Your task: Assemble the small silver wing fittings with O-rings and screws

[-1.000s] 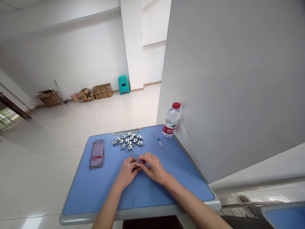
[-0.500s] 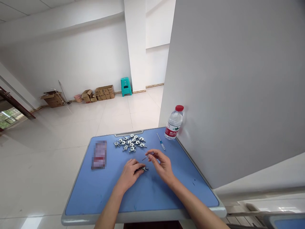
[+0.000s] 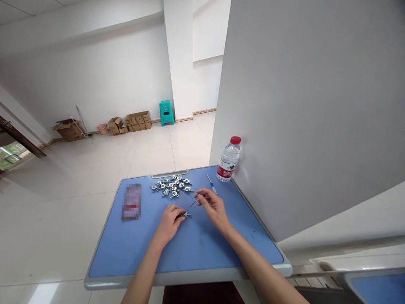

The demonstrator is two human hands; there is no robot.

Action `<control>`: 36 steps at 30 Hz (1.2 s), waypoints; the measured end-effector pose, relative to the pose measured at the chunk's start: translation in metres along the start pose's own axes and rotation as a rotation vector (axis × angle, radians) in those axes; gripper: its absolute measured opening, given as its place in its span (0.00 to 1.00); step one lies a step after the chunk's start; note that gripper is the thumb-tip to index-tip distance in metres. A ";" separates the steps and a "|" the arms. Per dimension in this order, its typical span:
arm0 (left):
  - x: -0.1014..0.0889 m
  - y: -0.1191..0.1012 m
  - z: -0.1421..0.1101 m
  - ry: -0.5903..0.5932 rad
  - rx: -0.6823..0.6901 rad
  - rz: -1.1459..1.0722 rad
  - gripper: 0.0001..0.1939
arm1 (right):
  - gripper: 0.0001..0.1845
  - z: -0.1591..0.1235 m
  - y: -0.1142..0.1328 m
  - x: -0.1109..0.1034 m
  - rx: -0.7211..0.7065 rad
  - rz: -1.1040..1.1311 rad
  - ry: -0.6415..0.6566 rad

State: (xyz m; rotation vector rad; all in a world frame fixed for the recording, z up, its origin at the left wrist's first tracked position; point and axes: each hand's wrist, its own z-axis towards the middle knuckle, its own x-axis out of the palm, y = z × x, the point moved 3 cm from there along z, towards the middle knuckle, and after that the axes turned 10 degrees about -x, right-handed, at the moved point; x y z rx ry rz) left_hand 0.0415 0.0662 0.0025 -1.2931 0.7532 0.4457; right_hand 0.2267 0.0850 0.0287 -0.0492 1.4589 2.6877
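Observation:
My left hand (image 3: 168, 221) rests on the blue tabletop, its thumb and fingers closed round a small silvery metal fitting (image 3: 186, 215). Part of the fitting sticks out past the fingertips; the rest is hidden. To its right, my right hand (image 3: 213, 207) is raised a little and pinches a small screwdriver (image 3: 193, 203). Its thin shaft points down and left, its tip just above and apart from the fitting. The fingers cover most of the handle. Beyond both hands lies a loose pile of several similar metal fittings (image 3: 172, 185).
A second screwdriver (image 3: 211, 184) with a blue handle lies right of the pile. A red-capped water bottle (image 3: 228, 160) stands by the grey partition (image 3: 300, 105). Left on the table (image 3: 126, 249) is a blurred flat purple item (image 3: 131, 202). Boxes (image 3: 138, 121) and a stool (image 3: 166, 112) line the far wall.
The view has shifted slightly. The screwdriver in my right hand now slants more steeply, and the fitting in my left hand sits a little further left of its tip.

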 end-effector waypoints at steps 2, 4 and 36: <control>0.000 0.000 -0.001 0.008 -0.010 0.004 0.09 | 0.11 -0.001 0.000 0.003 0.004 0.010 0.079; -0.001 -0.002 -0.001 0.009 -0.011 0.002 0.09 | 0.11 -0.004 0.000 0.006 -0.001 0.005 0.151; 0.002 -0.003 -0.004 -0.021 0.025 0.052 0.09 | 0.09 -0.005 -0.002 0.024 -0.203 -0.267 0.229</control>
